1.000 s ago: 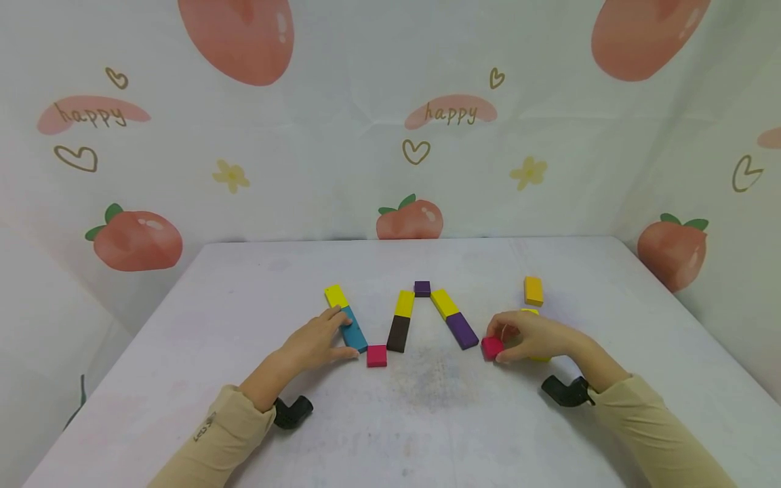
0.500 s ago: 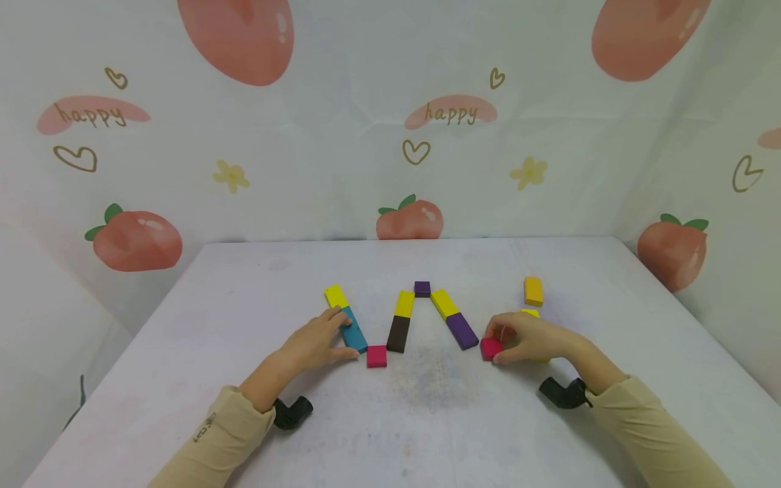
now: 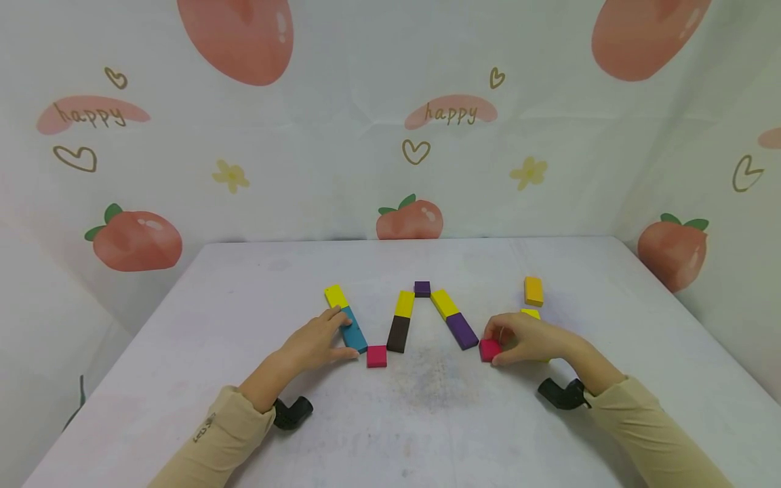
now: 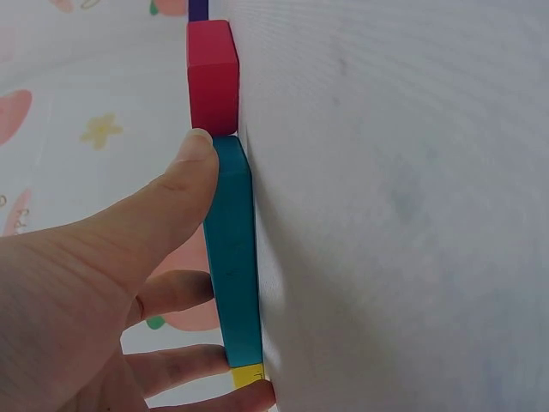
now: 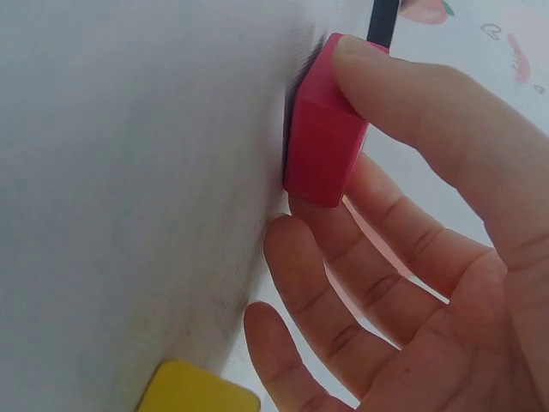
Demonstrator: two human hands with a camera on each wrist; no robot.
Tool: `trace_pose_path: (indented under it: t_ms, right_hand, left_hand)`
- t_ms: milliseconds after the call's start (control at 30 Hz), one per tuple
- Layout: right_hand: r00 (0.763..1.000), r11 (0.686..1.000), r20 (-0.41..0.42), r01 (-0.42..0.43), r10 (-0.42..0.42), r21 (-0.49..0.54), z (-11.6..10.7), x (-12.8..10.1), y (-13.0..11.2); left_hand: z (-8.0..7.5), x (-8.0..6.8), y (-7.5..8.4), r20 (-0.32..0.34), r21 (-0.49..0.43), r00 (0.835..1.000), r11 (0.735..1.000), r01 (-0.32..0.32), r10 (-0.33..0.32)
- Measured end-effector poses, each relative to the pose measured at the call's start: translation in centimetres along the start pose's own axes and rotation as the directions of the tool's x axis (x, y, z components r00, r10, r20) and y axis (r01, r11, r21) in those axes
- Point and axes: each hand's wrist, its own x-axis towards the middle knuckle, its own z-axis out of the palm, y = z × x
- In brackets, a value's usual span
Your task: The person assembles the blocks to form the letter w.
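Note:
Flat coloured blocks lie in a zigzag on the white table (image 3: 427, 420). My left hand (image 3: 348, 333) rests against the teal block (image 3: 355, 332), fingers straight along its left side and thumb (image 4: 184, 172) at its near end. A yellow block (image 3: 335, 295) continues the teal one at the far end, and a pink square block (image 3: 376, 356) sits at the near end. My right hand (image 3: 493, 348) pinches a second pink block (image 3: 486, 351) between thumb (image 5: 412, 94) and fingers, just beside the near end of the purple block (image 3: 462, 330).
In the middle stand a yellow block (image 3: 405, 303) with a dark brown one (image 3: 398, 333), a small purple block (image 3: 422, 289), and another yellow one (image 3: 444, 303). An orange-yellow block (image 3: 533, 291) lies far right; a yellow block (image 5: 197, 395) sits behind my right hand.
My right hand has slid the pink block slightly left, closer to the purple block's near end. The left hand and the other blocks have not moved.

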Motion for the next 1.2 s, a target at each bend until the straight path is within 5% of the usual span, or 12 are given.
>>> trace_pose_path:
  t_ms: [1200]
  right_hand:
    - [1.0, 1.0, -0.003, -0.006, 0.006, -0.005, 0.2, 0.16, 0.15]
  left_hand:
    - [0.0, 0.01, 0.03, 0.003, 0.002, 1.0, 1.0, 0.006, -0.006]
